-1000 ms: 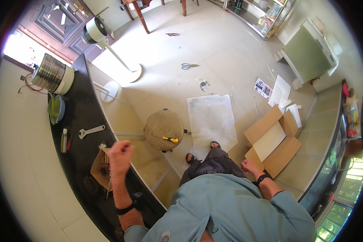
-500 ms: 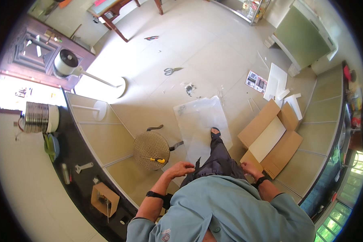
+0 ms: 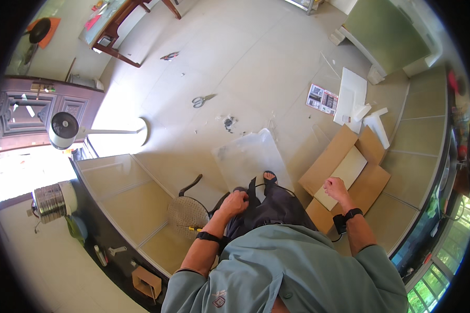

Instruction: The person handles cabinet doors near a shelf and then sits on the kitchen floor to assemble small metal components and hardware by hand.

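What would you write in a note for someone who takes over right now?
Left hand: closed, resting on the dark trousers at the thigh.
Right hand: free, hanging above the open cardboard box, holding nothing.
The round mesh stool stands left of the legs, with a yellow-handled screwdriver at its edge.
A clear plastic sheet lies under the forward foot; scissors lie further out on the floor.
Done: box opened, white foam pieces laid out.
Left: tools untouched.

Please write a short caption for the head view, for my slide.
Person standing on tiled floor, left hand at dark trousers, right hand above open cardboard box.
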Available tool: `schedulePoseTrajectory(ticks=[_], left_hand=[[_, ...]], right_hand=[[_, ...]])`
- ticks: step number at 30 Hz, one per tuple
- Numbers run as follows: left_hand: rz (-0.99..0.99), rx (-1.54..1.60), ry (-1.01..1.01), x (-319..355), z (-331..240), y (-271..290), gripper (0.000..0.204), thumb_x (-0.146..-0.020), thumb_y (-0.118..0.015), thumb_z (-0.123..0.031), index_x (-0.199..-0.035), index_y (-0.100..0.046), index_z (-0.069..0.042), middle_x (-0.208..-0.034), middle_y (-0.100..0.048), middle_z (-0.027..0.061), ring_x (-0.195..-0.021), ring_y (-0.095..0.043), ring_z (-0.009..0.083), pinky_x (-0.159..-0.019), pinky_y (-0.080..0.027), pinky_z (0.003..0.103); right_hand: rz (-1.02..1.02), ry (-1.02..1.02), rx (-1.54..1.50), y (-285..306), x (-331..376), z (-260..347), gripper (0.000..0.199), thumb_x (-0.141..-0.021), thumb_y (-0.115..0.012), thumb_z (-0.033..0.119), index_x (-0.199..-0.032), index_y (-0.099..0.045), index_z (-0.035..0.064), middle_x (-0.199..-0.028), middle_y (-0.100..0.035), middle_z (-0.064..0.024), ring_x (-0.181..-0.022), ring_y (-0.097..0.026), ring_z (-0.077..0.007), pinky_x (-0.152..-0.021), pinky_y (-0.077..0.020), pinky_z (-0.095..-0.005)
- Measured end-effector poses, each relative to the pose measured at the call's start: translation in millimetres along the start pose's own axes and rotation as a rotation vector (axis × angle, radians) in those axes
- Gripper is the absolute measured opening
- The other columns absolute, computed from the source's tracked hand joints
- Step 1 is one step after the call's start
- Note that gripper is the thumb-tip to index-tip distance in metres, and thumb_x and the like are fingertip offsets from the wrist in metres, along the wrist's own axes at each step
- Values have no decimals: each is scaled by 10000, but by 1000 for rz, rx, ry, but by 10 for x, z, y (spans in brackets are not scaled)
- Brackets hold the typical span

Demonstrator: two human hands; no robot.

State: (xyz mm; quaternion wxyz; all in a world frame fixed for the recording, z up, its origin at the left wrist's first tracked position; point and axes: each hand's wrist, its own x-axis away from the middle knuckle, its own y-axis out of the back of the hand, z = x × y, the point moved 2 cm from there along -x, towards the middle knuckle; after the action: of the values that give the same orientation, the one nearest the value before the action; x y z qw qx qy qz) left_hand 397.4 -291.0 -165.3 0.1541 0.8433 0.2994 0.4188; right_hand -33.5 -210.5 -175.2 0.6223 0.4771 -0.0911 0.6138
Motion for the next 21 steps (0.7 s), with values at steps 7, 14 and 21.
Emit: schedulePoseTrajectory(ticks=[7, 14, 21], left_hand=[[90, 128, -69, -954, -677, 971, 195, -780, -608, -213, -833, -683, -40, -780, -664, 178, -780, -655, 339, -713, -505, 422], [262, 79, -396, -2211, -222, 971, 339, -733, -648, -324, -914, -710, -44, -880, -688, 190, -839, -657, 365, -764, -512, 434], [359, 236, -248, -3444, -386, 2332, 361, -752, -692, -370, -888, -730, -38, -878, -703, 176, -848, -679, 306, -774, -517, 406]], right_hand=[[-10, 269, 258, 302, -243, 1352, 192, -860, -534, 155, -832, -616, -16, -747, -626, -192, -669, -625, -315, -625, -490, -370], [16, 462, 449, 1051, -1017, 2799, 184, -893, -533, 174, -818, -574, 11, -694, -534, -183, -593, -532, -285, -566, -424, -367], [78, 256, 332, 1467, -2309, 3115, 211, -867, -513, 174, -766, -612, 17, -740, -614, -184, -698, -624, -329, -627, -483, -404]])
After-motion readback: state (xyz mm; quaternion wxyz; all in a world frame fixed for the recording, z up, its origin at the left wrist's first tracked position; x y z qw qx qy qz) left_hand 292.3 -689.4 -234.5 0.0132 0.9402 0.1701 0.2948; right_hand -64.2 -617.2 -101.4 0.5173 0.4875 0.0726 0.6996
